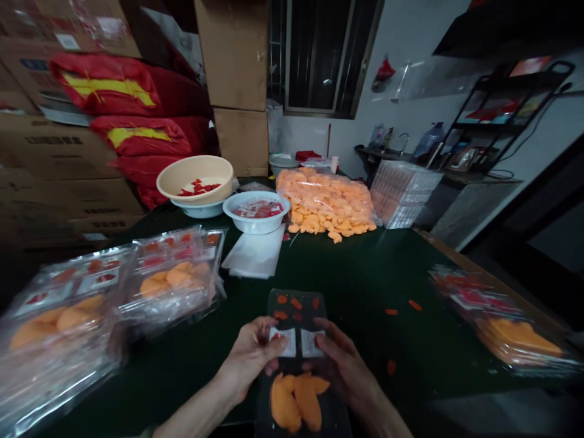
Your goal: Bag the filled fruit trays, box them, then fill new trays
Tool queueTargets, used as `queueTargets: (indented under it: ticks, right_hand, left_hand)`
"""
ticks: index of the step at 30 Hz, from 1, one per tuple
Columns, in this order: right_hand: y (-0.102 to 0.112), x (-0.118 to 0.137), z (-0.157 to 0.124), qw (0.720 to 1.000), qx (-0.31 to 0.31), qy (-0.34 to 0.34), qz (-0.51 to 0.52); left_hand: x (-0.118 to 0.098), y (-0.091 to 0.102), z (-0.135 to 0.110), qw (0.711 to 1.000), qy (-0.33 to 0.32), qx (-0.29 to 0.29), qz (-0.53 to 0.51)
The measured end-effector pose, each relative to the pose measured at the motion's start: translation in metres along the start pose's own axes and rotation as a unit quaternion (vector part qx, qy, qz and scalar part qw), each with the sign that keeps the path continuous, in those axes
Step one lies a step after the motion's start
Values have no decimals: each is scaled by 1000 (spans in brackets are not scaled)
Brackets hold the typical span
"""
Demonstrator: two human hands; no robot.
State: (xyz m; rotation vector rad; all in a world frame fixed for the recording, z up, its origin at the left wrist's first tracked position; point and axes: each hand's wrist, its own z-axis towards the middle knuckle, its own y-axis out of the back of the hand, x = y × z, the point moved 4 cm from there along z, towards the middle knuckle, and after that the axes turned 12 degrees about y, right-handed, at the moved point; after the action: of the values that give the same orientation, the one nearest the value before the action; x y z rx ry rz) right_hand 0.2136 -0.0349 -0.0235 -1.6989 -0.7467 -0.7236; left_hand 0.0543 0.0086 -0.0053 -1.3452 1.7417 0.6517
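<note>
In front of me on the dark green table lies a clear plastic tray point(298, 365). Orange pieces point(296, 401) fill its near part, and several small red-orange pieces sit in its far cups. Two white sachets with red print lie across its middle. My left hand point(255, 350) is closed, thumb on the left sachet point(286, 342), fingers at the tray's edge. My right hand point(340, 350) is closed on the other side, its thumb and fingers on the right sachet point(312, 343). Some of the fingertips are hidden by the hands.
Filled clear packs point(168, 274) are stacked at left, another stack point(506, 322) at right. Behind stand a white basin point(256, 228), a beige basin point(166, 182) with red pieces, a bag of orange pieces point(326, 188) and stacked clear trays point(401, 188). Loose red-orange bits point(391, 367) lie nearby.
</note>
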Motion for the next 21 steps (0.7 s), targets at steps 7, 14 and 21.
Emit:
queueTargets:
  ticks: [7,14,21]
  right_hand:
    - [15,7,30,990,-28,31,-136]
    - [23,8,50,973,-74,82,-201]
    - [18,31,46,779,-94,187,-591]
  left_hand:
    - [-21,-2,-15,874,-219,-128,414]
    - [-6,-35,-22,735,-292,-17,611]
    - [-9,-40,-18,661,-303,13,686]
